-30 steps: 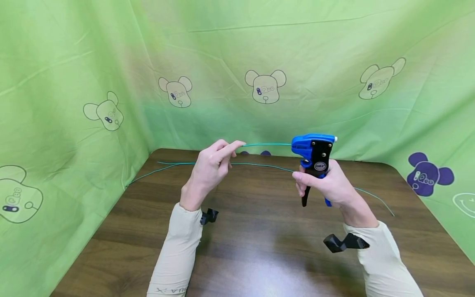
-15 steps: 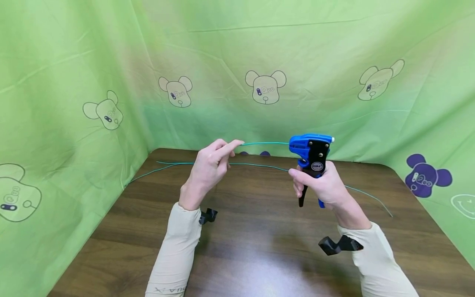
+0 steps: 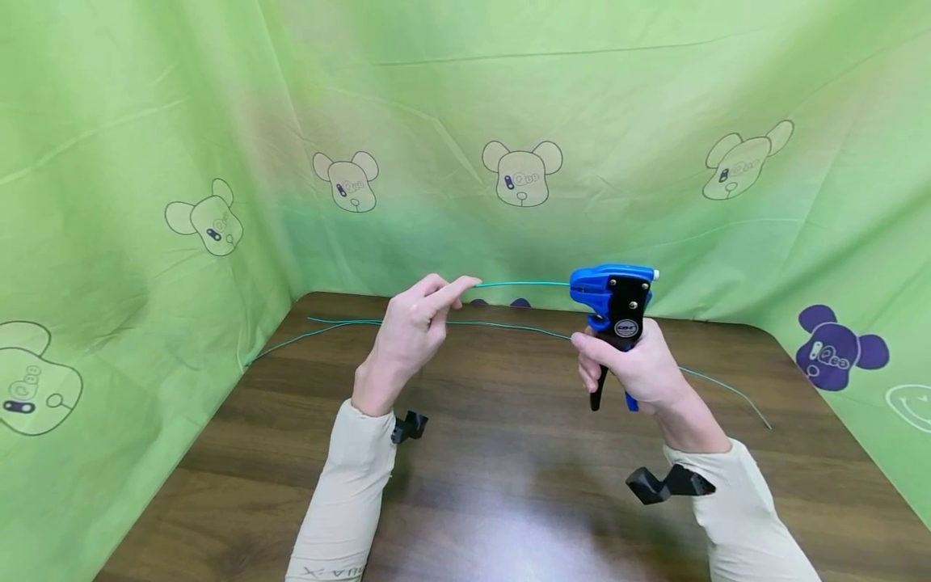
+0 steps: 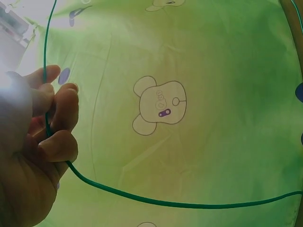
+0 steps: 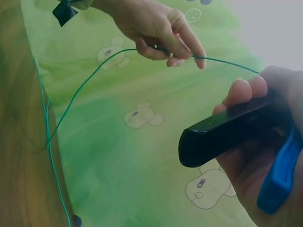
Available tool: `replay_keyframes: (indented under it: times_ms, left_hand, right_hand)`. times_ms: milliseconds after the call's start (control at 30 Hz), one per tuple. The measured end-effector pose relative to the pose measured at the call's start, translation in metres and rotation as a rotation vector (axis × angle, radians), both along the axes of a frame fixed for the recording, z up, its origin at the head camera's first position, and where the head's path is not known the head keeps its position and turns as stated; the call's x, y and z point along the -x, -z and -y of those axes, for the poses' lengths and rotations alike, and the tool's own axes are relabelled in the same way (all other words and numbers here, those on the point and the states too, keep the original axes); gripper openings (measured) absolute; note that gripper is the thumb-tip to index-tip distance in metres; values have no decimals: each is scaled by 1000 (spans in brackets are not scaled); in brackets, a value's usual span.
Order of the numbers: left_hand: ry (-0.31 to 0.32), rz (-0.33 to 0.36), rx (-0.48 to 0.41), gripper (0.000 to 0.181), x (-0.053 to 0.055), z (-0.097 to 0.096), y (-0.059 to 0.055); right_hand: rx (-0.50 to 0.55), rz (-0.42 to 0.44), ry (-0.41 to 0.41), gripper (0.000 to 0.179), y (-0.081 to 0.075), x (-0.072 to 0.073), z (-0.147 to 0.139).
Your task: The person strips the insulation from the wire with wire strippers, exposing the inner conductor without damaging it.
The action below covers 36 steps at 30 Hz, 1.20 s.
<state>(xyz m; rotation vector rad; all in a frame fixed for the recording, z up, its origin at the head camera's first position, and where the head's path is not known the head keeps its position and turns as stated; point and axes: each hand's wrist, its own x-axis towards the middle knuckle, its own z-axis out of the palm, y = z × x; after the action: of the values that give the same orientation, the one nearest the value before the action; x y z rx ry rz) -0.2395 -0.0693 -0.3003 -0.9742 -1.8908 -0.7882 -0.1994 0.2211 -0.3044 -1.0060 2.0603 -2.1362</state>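
Note:
My left hand (image 3: 410, 339) pinches a thin green wire (image 3: 520, 283), held up above the table. From those fingertips the wire runs right to the front of a blue and black wire stripper (image 3: 614, 299), and its end is hidden in the tool's head. My right hand (image 3: 640, 364) grips the stripper upright by its handles. In the left wrist view the wire (image 4: 189, 205) threads through the curled fingers and sags away behind. The right wrist view shows the black handle (image 5: 213, 137) and the blue handle (image 5: 279, 177) spread apart.
Another length of green wire (image 3: 502, 325) lies across the brown wooden table (image 3: 494, 453), its right end (image 3: 756, 412) bent toward the front. A green cloth (image 3: 436, 105) printed with bear heads hangs behind and at both sides. Black camera mounts (image 3: 658, 485) sit on both wrists.
My right hand and the stripper have shifted slightly left compared with a second ago. The left hand has hardly moved, and the wire still runs into the tool.

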Motion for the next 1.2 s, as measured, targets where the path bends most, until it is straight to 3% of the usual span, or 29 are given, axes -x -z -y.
replay_keyframes:
  times_ms: [267, 767, 1200]
  left_hand:
    - [-5, 17, 30, 41, 0, -7, 2]
    - [22, 64, 12, 36, 2, -2, -2]
    - [46, 63, -22, 34, 3, 2, -2]
  right_hand:
    - [172, 147, -10, 30, 5, 10, -4]
    - [115, 139, -39, 31, 0, 10, -6]
    - [34, 95, -73, 28, -3, 6, -9]
